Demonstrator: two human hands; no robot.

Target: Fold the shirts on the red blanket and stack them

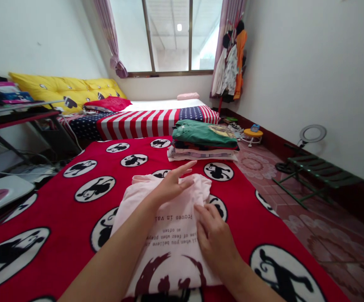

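A pale pink T-shirt (169, 260) with dark printed lettering and a dark red design lies partly folded on the red blanket. The lettering appears upside down from here. My left hand (176, 183) is over the shirt's far part, its fingers stretched out and apart, holding nothing. At the right edge of the shirt, my right hand (213, 228) has its fingers curled on the folded cloth. Its palm side is hidden. Beyond both hands sits a stack of folded clothes, with a green garment (200, 133) on top and paler garments beneath.
The red blanket (232, 201) has black-and-white oval prints. A bed with a flag-patterned cover (137, 123) stands behind. A desk (21, 111) and a white plastic seat (2, 195) are at left. On the right stand a green folding stool (323, 172) and a ring light (313, 133).
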